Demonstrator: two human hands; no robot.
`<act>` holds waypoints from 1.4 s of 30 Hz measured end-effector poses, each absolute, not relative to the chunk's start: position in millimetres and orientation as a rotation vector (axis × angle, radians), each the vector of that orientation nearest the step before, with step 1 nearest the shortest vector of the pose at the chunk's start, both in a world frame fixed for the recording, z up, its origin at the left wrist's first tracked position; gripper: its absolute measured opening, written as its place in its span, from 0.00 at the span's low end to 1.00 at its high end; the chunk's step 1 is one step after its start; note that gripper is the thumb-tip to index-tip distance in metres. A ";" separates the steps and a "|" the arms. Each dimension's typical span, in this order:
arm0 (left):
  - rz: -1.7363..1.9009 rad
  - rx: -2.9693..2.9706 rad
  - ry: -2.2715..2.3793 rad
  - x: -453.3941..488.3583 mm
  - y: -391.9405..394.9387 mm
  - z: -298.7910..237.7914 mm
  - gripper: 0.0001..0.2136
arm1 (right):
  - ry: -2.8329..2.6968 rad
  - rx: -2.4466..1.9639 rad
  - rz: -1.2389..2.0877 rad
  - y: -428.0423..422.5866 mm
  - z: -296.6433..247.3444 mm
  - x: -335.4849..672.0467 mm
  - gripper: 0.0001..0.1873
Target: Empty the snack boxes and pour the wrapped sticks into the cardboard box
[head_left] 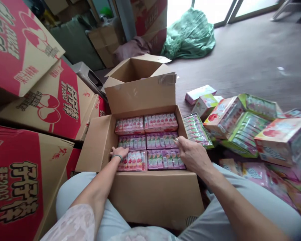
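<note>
An opened cardboard carton (155, 194) stands between my knees with its flaps spread. Inside lie two columns of candy packs: red-and-white packs (134, 161) at the near left, purple-and-green packs (167, 159) at the near right, and more behind them. My left hand (119, 153), with a teal band at the wrist, rests at the carton's left inner side, fingers stretched over the packs. At the right inner side, my right hand (192, 152) has its thumb and fingertips pinched together by the purple packs. What sits in that pinch is too small to make out.
Big red-and-tan cartons (17, 177) are stacked on the left. Another open carton (140, 68) stands behind mine. Candy display boxes (223, 117) and loose packaging (258, 174) lie on the floor at the right. A green sack (190, 35) sits by the doorway.
</note>
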State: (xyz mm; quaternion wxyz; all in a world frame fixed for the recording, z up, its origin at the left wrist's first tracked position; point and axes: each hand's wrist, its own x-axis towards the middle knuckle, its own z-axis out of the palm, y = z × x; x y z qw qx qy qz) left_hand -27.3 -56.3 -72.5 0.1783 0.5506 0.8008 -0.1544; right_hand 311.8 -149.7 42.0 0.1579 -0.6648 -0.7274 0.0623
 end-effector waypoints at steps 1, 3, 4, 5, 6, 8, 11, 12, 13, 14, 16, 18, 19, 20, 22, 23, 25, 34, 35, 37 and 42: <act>-0.432 1.582 2.258 -23.3 -60.5 -65.6 0.24 | -2.093 -1.916 0.182 -151.6 42.6 312.0 0.14; -0.396 1.660 2.232 -10.5 -72.3 -50.6 0.24 | -2.113 -1.941 0.192 -154.7 44.2 312.0 0.14; -0.364 1.720 2.202 -2.0 -79.5 -43.1 0.24 | -2.121 -1.950 0.196 -155.8 45.3 311.8 0.14; -0.328 1.785 2.164 7.5 -87.4 -36.2 0.24 | -2.129 -1.958 0.199 -156.6 46.4 311.7 0.14; -0.296 1.861 2.117 17.3 -95.7 -29.9 0.25 | -2.137 -1.961 0.201 -157.0 47.5 311.5 0.13; -0.259 2.038 2.021 34.8 -112.9 -20.0 0.28 | -2.148 -1.960 0.207 -157.5 49.5 311.2 0.14; -0.212 2.312 1.873 48.5 -139.2 -12.7 0.31 | -2.158 -1.969 0.221 -158.2 51.0 311.2 0.13; -0.194 2.393 1.775 49.2 -147.4 -12.3 0.30 | -2.160 -1.978 0.223 -158.6 51.1 311.4 0.13; -0.181 2.452 1.658 48.3 -154.4 -12.8 0.28 | -2.163 -1.987 0.222 -159.1 50.9 311.6 0.13; -0.179 2.493 1.543 46.5 -159.4 -14.0 0.26 | -2.165 -1.995 0.218 -159.6 50.5 311.8 0.14; -0.197 2.532 1.436 42.0 -161.1 -18.2 0.25 | -2.167 -2.009 0.209 -160.5 49.2 312.3 0.15; -0.206 2.521 1.520 40.0 -150.3 -24.5 0.30 | -2.169 -2.021 0.211 -160.8 47.4 313.1 0.15; -0.214 2.484 1.563 40.5 -141.5 -28.4 0.36 | -2.173 -2.028 0.217 -160.7 46.5 313.7 0.15; -0.232 2.428 1.557 42.0 -131.6 -32.7 0.41 | -2.176 -2.035 0.224 -160.3 45.5 314.4 0.15; -0.263 2.270 1.413 46.7 -113.0 -41.9 0.48 | -2.182 -2.046 0.234 -159.0 43.3 315.8 0.15; -0.250 2.186 1.324 48.9 -106.1 -46.3 0.51 | -2.185 -2.053 0.239 -158.3 41.8 316.2 0.15; -0.169 2.071 1.217 50.2 -99.1 -53.9 0.51 | -2.211 -2.054 0.258 -157.8 37.3 314.9 0.14; 0.231 1.931 1.174 3.4 -120.9 -82.5 0.42 | -2.727 -1.755 0.579 -174.4 1.1 242.1 0.15; 0.262 1.924 1.174 1.0 -123.2 -86.7 0.41 | -2.778 -1.714 0.586 -174.6 -1.0 230.2 0.15; 0.324 1.916 1.180 0.1 -126.6 -93.7 0.40 | -2.850 -1.656 0.578 -173.0 -4.1 208.2 0.16; 0.414 1.931 1.190 5.2 -130.5 -99.1 0.38 | -2.948 -1.708 0.494 -168.5 -9.5 176.9 0.17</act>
